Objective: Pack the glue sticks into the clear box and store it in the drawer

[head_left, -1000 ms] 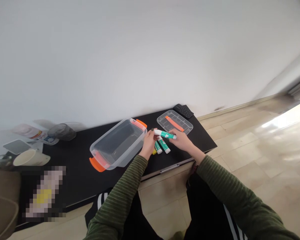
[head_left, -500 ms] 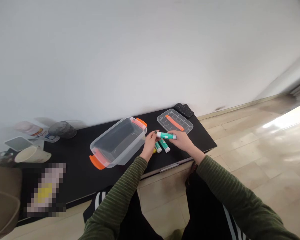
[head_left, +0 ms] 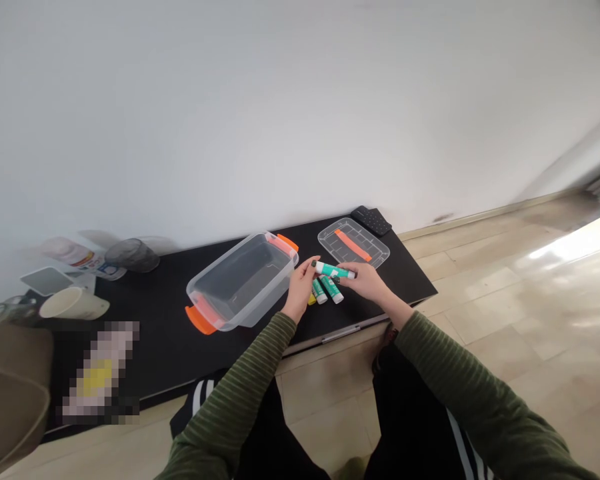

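Observation:
A green-and-white glue stick (head_left: 333,270) is held level between my two hands, just above the table. My left hand (head_left: 298,288) pinches its white left end between thumb and fingers. At the other end, the fingers of my right hand (head_left: 368,282) are closed around it. Under it on the table lie two similar green glue sticks, one to the right (head_left: 332,290) and one beside it (head_left: 319,291). A yellow item (head_left: 312,299), partly hidden by my left hand, lies next to them.
An open clear bin (head_left: 250,310) with orange latches stands left of my hands. Its lid (head_left: 380,252), with an orange handle, lies behind them near a black dotted item (head_left: 377,221). A paper cup (head_left: 75,304), a dark jar (head_left: 131,256) and bottles stand at the table's left.
The view has shifted slightly, so the table appears a little farther right. Both hands keep hold of the glue stick, which is tilted slightly more.

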Demonstrator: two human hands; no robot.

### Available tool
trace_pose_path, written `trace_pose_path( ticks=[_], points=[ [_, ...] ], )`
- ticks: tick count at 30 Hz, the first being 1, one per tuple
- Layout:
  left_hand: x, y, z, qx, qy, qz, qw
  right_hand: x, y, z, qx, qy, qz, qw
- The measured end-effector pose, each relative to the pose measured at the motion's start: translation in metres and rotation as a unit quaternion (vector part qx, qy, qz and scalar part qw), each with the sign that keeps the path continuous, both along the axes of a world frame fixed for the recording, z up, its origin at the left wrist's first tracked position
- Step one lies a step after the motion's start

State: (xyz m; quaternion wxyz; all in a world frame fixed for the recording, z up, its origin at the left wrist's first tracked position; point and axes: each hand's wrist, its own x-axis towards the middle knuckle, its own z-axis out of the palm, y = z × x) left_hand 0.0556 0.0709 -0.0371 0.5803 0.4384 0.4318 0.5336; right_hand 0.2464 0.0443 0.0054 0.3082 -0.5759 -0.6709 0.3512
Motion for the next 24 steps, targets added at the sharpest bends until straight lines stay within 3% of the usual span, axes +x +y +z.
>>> trace_pose_path(
  ticks=[3,7,11,15,18,20,22,24],
  points=[
    [0.001,-0.007,0.007,0.002,0.014,0.001,1.000,-0.002,0.001,-0.001,-0.077,0.060,0.044,0.994],
    [0.001,-0.019,0.019,0.005,0.031,-0.001,0.999,-0.012,-0.003,0.000,-0.237,0.178,0.118,0.948],
    [-0.004,-0.039,0.031,0.096,0.099,0.020,0.990,-0.025,-0.006,0.004,-0.260,0.282,0.133,0.914],
    [-0.024,-0.068,0.052,0.253,0.231,0.064,0.937,-0.036,-0.004,0.006,-0.254,0.375,0.113,0.884],
    [-0.063,-0.074,0.074,0.314,0.332,0.132,0.880,-0.043,-0.002,0.008,-0.237,0.428,0.079,0.868],
    [-0.102,-0.066,0.084,0.286,0.365,0.242,0.852,-0.047,-0.002,0.010,-0.223,0.449,0.061,0.863],
    [-0.146,-0.050,0.085,0.197,0.393,0.342,0.830,-0.051,-0.003,0.012,-0.212,0.458,0.051,0.862],
    [-0.185,-0.035,0.076,0.079,0.419,0.364,0.828,-0.056,-0.006,0.014,-0.206,0.460,0.047,0.862]
  ],
)
